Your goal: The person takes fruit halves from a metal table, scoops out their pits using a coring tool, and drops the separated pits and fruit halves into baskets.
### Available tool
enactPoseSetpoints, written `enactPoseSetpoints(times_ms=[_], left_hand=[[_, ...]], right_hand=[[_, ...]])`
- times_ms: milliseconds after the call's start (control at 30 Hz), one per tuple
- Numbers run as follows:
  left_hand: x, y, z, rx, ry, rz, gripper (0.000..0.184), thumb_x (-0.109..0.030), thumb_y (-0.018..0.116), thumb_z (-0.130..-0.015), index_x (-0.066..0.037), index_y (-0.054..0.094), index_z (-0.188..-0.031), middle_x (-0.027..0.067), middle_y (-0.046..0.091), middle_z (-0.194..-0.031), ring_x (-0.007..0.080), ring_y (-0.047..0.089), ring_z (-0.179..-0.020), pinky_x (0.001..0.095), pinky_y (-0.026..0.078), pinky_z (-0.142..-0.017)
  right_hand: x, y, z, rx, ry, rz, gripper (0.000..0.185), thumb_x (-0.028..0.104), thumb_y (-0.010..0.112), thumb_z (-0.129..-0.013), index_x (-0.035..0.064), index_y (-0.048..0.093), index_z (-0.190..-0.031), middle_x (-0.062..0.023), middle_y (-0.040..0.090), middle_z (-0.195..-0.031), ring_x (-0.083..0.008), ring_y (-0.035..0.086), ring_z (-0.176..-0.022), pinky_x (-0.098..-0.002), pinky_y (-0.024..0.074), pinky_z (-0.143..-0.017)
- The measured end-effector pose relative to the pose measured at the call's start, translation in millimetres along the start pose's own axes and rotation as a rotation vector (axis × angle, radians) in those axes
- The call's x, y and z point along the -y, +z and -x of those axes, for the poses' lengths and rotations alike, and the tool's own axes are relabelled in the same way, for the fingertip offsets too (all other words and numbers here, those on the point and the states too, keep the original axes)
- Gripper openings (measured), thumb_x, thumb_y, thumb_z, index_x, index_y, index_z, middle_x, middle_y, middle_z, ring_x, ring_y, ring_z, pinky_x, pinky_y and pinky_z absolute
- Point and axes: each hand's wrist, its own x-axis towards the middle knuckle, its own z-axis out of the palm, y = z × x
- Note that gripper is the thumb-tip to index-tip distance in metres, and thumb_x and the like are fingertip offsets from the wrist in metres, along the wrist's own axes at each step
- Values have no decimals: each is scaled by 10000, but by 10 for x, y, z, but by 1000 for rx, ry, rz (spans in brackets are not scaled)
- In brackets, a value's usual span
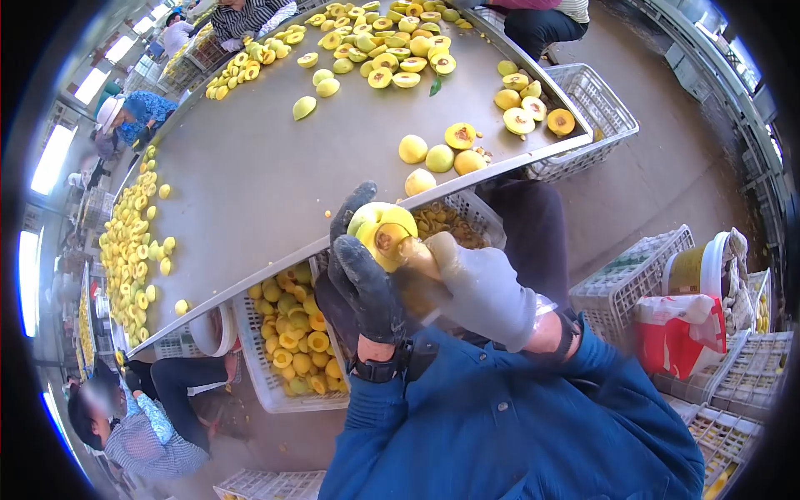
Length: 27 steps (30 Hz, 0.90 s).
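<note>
Near the table's front edge, my left hand (364, 279), in a dark glove, is wrapped round a halved yellow peach (382, 231), its cut face and brownish centre showing. My right hand (479, 287), in a grey glove with a bare-looking thumb or fingertip, is closed and touches the fruit's right side. What it grips is blurred and partly hidden by its fingers. Beyond the hands, several peach halves (460, 136) lie on the metal table (267, 167). Below the table edge, a crate (260, 367) holds hollowed peach halves, and another crate (487, 218) holds brownish pieces.
More halves (129, 250) line the table's left side, with a large pile (392, 42) at the back. Other people sit around the table, one (158, 433) at lower left. Stacked crates (625, 279), a white bucket (708, 262) and a red bag (679, 333) stand at right.
</note>
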Motion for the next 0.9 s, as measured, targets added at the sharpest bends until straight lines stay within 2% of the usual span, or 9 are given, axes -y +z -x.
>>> enactPoseSetpoints(times_ms=[100, 200, 300, 400, 500, 667, 800, 900], left_hand=[[38, -64, 19, -12, 23, -176, 650, -557, 270, -1026, -5, 512, -1272, 122, 575, -1201, 224, 566, -1084, 360, 441, -982], [76, 1, 12, -82, 113, -214, 598, -458, 272, -1043, 22, 601, -1181, 137, 646, -1128, 220, 628, -1020, 330, 488, -910], [60, 50, 15, -92, 130, -356, 589, -455, 265, -1043, 6, 606, -1182, 138, 660, -1092, 223, 639, -1014, 327, 488, -905], [84, 82, 8, -73, 100, -375, 576, -453, 265, -1044, -5, 598, -1188, 139, 656, -1097, 242, 637, -1020, 336, 486, -906], [136, 71, -21, -23, 112, -414, 572, -462, 271, -1049, 4, 566, -1198, 134, 615, -1141, 240, 600, -1046, 351, 471, -934], [216, 70, -42, -30, 55, -327, 549, -450, 327, -1039, 25, 559, -1189, 131, 602, -1139, 237, 592, -1029, 363, 482, -926], [362, -19, -104, 4, 124, -296, 523, -430, 348, -1033, 21, 566, -1180, 133, 606, -1115, 244, 604, -1003, 364, 497, -898], [343, -51, -116, 61, 186, -429, 493, -380, 326, -1041, 29, 572, -1167, 154, 603, -1129, 248, 597, -1012, 369, 480, -904]], right_hand=[[-19, 7, 16, 67, 41, 10, 282, 251, 685, -853, 67, 482, -921, -125, 588, -612, -338, 623, -533, -432, 490, -471], [-49, 6, 18, 89, 58, 0, 280, 256, 673, -859, 58, 484, -918, -129, 586, -610, -340, 624, -537, -439, 494, -480], [-77, -20, -13, 129, 35, 4, 272, 238, 658, -864, 37, 481, -916, -146, 597, -624, -359, 623, -548, -454, 491, -489], [-143, 22, 9, 150, 150, -113, 254, 211, 640, -867, 21, 482, -924, -170, 605, -634, -386, 622, -570, -474, 486, -506], [-240, 86, 38, 92, 127, -221, 240, 189, 629, -865, 7, 486, -929, -191, 608, -637, -402, 621, -583, -488, 484, -524], [-267, 77, -2, 231, 216, -173, 275, 178, 652, -849, 6, 469, -964, -208, 605, -664, -411, 625, -654, -485, 479, -571], [-331, 57, -27, 276, 183, -258, 264, 190, 634, -862, -7, 480, -945, -226, 611, -664, -418, 633, -655, -491, 484, -574], [-392, 14, -49, 337, 179, -212, 295, 232, 614, -880, -44, 514, -913, -243, 621, -668, -426, 638, -655, -486, 490, -579]])
